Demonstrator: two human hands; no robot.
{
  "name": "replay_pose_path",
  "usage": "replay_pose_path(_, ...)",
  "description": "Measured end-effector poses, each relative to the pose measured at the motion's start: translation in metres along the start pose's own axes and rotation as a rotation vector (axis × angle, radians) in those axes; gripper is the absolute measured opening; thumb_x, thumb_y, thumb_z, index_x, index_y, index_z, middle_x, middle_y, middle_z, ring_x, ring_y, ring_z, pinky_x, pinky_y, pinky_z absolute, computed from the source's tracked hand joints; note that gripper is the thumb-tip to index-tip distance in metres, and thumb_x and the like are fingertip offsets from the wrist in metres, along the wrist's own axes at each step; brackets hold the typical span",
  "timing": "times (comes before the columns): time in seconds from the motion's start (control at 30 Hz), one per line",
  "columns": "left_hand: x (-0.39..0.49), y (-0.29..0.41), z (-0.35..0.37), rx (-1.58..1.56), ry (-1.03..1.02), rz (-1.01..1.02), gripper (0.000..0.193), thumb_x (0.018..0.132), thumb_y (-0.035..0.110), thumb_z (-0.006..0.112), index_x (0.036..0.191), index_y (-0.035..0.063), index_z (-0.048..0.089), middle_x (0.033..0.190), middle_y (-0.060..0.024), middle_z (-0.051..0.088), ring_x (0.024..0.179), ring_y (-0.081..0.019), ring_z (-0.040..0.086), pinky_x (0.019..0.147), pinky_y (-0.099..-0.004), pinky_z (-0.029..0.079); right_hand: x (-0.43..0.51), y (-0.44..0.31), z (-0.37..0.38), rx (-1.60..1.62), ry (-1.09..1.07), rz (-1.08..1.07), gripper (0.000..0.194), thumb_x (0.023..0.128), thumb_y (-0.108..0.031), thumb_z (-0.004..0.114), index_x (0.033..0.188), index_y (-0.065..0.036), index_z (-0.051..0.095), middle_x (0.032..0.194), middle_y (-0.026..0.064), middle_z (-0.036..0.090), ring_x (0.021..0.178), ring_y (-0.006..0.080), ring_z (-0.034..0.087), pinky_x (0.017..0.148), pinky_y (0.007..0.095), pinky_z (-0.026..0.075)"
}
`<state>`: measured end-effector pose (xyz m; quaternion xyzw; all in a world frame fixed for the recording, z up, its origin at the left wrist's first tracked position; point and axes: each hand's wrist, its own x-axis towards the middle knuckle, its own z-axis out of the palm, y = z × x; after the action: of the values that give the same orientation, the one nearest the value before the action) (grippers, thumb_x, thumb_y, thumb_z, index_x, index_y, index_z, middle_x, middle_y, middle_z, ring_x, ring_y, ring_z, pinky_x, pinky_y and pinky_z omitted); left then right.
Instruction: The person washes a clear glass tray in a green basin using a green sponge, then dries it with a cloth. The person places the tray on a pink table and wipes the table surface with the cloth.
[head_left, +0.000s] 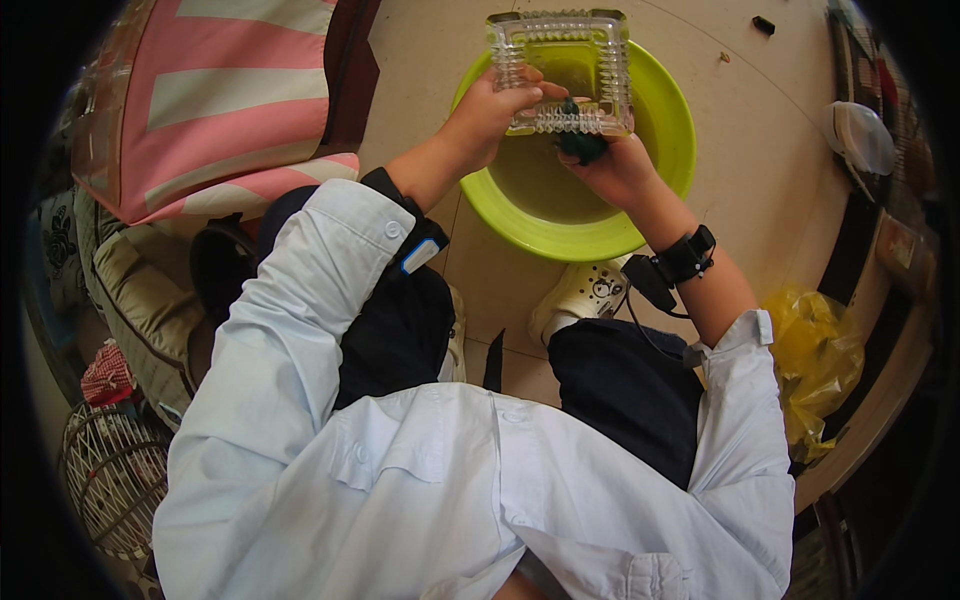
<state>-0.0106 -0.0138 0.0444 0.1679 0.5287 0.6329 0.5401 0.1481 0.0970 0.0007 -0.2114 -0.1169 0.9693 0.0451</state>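
A square clear glass dish with ridged sides (616, 71), perhaps an ashtray, is held above a lime-green plastic basin (671, 112). My left hand (504, 101) grips the dish at its left side, the fingers partly seen through the glass. At the lower right corner is my right hand (611, 169), holding a dark green cloth or scrubber (583, 147) against the near side of the dish. Cloudy water (555, 187) stands in the basin below both hands. Part of the right fingers is hidden by the glass.
The basin rests on a tiled floor (739, 150) in front of my shoes (581, 289). A pink-and-white striped fabric cover (232, 90) stands at the left. To the right lie a yellow plastic bag (814, 360) and a translucent plastic container (862, 139). A wire basket (112, 480) is at lower left.
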Motion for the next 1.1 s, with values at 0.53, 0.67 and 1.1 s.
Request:
replay_pose_path(0.53,-0.003,0.003,0.012,0.216,-0.054,0.065,0.021,0.085,0.008,0.057,0.102,0.0029,0.046,0.098,-0.0129,0.066,0.095,-0.0180,0.059,0.088,-0.0317,0.044,-0.002,-0.005,-0.005,-0.087,-0.238,0.015,0.025,0.090,-0.021,0.053,0.110,-0.007,0.054,0.104,0.0041,0.060,0.090,0.0139,0.058,0.080,0.0286,0.047)
replay_pose_path(0.67,-0.002,0.007,0.001,0.174,-0.034,0.083,0.018,0.086,0.008,0.054,0.102,0.0040,0.046,0.098,-0.0130,0.065,0.095,-0.0178,0.059,0.087,-0.0317,0.045,-0.002,-0.005,-0.009,-0.167,0.009,-0.040,0.029,0.091,-0.023,0.053,0.111,-0.003,0.053,0.103,0.0062,0.061,0.086,0.0155,0.059,0.077,0.0304,0.049)
replay_pose_path(1.1,-0.004,0.012,-0.003,0.390,0.020,0.215,0.019,0.088,0.002,0.050,0.105,0.0027,0.043,0.099,-0.0138,0.064,0.094,-0.0204,0.061,0.082,-0.0321,0.049,0.018,-0.002,-0.110,-2.342,0.325,-0.164,0.028,0.077,0.000,0.049,0.105,0.000,0.052,0.107,0.0228,0.050,0.092,0.0388,0.056,0.081,0.0431,0.048)
